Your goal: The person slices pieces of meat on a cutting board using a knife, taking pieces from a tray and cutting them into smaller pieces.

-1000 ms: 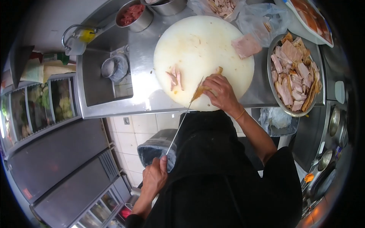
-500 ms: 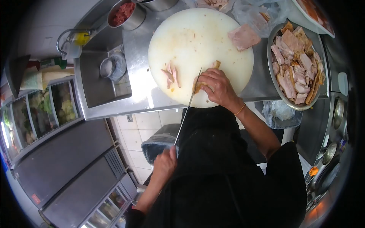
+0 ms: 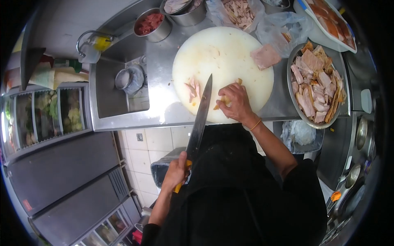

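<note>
My left hand (image 3: 175, 174) is closed around the yellow handle of a long kitchen knife (image 3: 200, 115). The blade's flat side shows, and its tip lies over the round white cutting board (image 3: 221, 45). My right hand (image 3: 236, 101) has its fingers curled over a piece of brown-skinned cooked meat (image 3: 225, 99) near the board's front edge. Much of that piece is hidden under the fingers. Thin meat strips (image 3: 193, 89) lie left of the blade. A flat pink slab of meat (image 3: 266, 56) rests at the board's right edge.
An oval metal tray (image 3: 292, 92) of cut meat stands to the right. Behind the board are a bowl of red meat (image 3: 150, 25) and plastic bags (image 3: 283, 28). At the left is a sink (image 3: 107, 96). A bin (image 3: 161, 169) stands below the counter edge.
The knife has turned from edge-on to showing its flat side, and its blade has moved left, away from the meat piece. My right hand stays on the meat. The camera view has shifted.
</note>
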Demonstrator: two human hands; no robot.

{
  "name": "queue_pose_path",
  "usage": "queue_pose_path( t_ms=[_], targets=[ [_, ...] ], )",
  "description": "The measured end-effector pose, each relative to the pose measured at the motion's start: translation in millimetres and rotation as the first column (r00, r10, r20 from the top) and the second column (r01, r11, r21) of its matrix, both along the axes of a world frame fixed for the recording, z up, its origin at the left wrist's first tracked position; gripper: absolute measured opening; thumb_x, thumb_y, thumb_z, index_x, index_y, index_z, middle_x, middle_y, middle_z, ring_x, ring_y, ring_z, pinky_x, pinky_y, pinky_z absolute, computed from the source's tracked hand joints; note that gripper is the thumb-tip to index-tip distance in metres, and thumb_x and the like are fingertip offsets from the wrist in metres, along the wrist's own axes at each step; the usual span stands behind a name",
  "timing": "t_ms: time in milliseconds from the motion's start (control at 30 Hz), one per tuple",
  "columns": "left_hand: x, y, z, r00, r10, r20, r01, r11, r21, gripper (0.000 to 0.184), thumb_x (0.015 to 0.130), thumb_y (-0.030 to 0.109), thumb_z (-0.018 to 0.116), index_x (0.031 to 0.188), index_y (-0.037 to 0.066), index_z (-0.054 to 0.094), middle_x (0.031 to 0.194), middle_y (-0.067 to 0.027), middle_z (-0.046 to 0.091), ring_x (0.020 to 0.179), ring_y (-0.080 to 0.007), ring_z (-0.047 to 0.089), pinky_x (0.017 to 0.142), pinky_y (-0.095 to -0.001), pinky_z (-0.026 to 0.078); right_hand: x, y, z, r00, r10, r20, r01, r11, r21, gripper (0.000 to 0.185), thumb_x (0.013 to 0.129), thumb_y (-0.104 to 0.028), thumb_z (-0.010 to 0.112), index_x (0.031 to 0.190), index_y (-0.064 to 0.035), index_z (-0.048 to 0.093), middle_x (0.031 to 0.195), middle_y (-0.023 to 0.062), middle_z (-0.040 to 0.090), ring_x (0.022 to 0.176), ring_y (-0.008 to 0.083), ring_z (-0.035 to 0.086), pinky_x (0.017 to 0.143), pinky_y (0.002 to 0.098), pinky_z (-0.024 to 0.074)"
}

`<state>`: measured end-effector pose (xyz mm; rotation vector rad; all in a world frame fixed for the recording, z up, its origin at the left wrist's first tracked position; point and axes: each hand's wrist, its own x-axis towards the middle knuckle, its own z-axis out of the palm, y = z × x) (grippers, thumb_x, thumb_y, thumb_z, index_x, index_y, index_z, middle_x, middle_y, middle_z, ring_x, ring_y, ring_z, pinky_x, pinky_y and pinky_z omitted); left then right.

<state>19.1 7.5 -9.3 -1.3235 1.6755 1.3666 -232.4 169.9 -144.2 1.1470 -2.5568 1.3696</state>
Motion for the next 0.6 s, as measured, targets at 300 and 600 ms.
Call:
queue_pose_path(
  t_ms=[300,600],
  targets=[
    [25,-23,-40,0.958,0.285,-0.008,-0.251,0.856,0.452,0.068,0.102,0.069,0.037,0.076,0.008,0.053,0.052,0.0008,0.044,0.036,-0.0099,0.041,0.037,-0.0239,0.036,0,-18,0,0.997,-0.067,-0.042,0.069,0.996,0.058,0.023,0.075,-0.011,0.074,0.098,-0.0124,0.070,0.100,0.0032,0.069,0.099,0.0277,0.059,0.087,0.0437,0.0413],
    [21,-27,-29,0.973,0.222,-0.062,-0.194,0.935,0.297,0.067,0.104,0.068,0.035,0.077,0.009,0.054,0.053,0.0007,0.045,0.037,-0.0112,0.040,0.040,-0.0255,0.038,4,-16,-3,0.995,-0.104,-0.007,0.104,0.993,0.063,0.018,0.076,-0.010,0.071,0.094,-0.0126,0.071,0.100,0.0023,0.070,0.097,0.0269,0.059,0.087,0.0442,0.0412]
  ],
)
